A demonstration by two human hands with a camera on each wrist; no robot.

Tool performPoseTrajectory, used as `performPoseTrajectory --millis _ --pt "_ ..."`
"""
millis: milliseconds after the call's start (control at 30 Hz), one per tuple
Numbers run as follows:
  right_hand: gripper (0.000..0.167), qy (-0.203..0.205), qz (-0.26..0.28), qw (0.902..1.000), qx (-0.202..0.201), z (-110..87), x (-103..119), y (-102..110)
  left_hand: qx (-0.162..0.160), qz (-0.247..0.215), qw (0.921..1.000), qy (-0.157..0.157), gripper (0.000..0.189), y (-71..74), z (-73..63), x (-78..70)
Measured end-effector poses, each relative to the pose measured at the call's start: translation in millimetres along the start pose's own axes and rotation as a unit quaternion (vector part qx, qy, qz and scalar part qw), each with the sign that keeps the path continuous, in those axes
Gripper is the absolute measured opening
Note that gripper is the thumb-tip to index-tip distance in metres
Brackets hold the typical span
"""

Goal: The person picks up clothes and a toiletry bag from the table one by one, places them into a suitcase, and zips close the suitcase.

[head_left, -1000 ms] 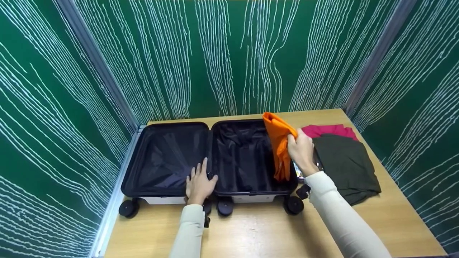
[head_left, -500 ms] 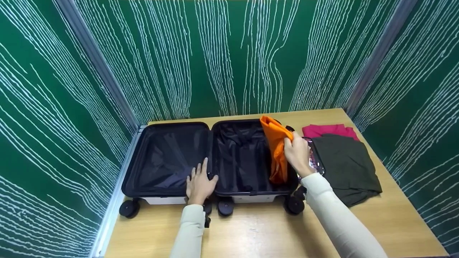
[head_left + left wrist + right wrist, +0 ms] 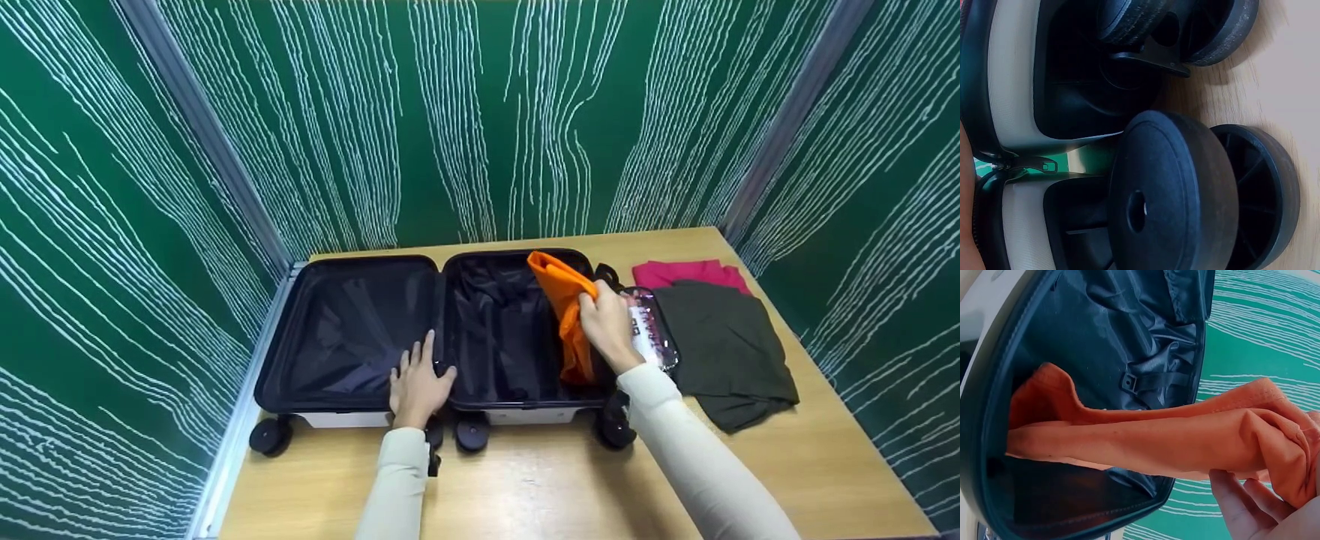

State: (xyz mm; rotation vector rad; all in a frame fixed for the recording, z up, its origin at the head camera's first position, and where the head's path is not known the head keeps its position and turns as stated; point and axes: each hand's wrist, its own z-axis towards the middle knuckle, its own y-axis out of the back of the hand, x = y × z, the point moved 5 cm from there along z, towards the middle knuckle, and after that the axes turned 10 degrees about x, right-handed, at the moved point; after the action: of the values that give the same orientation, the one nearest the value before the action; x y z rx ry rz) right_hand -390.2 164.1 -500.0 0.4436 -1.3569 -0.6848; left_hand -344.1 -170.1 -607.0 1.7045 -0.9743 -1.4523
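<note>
An open suitcase [image 3: 521, 406] lies flat on the table, its two dark-lined halves side by side. Over the right half, my right hand [image 3: 609, 324] grips a folded orange cloth [image 3: 559, 281] by its upper right edge. The cloth hangs down inside that half, and its lower end reaches toward the near wall, as the right wrist view also shows with the cloth [image 3: 1157, 439] across the lining. My left hand [image 3: 420, 384] rests with fingers spread on the suitcase's middle seam. In the left wrist view, suitcase wheels [image 3: 1157, 191] fill most of the picture.
Right of the suitcase lies a clear pouch [image 3: 651, 330] with printed contents, partly behind my right hand. Beside it are a dark green folded garment [image 3: 724, 345] and a magenta cloth [image 3: 686, 273]. Green walls with white lines enclose the wooden table [image 3: 525, 487].
My right hand has moved left and slightly down with the orange cloth, farther over the suitcase's right half. More of the pouch shows now. My left hand has stayed in place.
</note>
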Motion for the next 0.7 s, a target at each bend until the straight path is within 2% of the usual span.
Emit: performPoseTrajectory --millis 267,400,700 --pt "0.022 -0.023 -0.01 0.9992 0.03 -0.9 3 -16 0.003 0.001 1.0 0.001 0.081 -0.7 0.3 0.1" --pt "0.024 -0.042 0.006 0.9979 0.049 -0.9 1 -25 0.003 -0.001 1.0 0.001 0.081 -0.2 0.4 -0.5" --pt "0.027 -0.098 0.039 0.9875 0.117 -1.3 -5 -42 0.007 -0.005 1.0 0.003 0.08 0.6 -0.1 -1.3"
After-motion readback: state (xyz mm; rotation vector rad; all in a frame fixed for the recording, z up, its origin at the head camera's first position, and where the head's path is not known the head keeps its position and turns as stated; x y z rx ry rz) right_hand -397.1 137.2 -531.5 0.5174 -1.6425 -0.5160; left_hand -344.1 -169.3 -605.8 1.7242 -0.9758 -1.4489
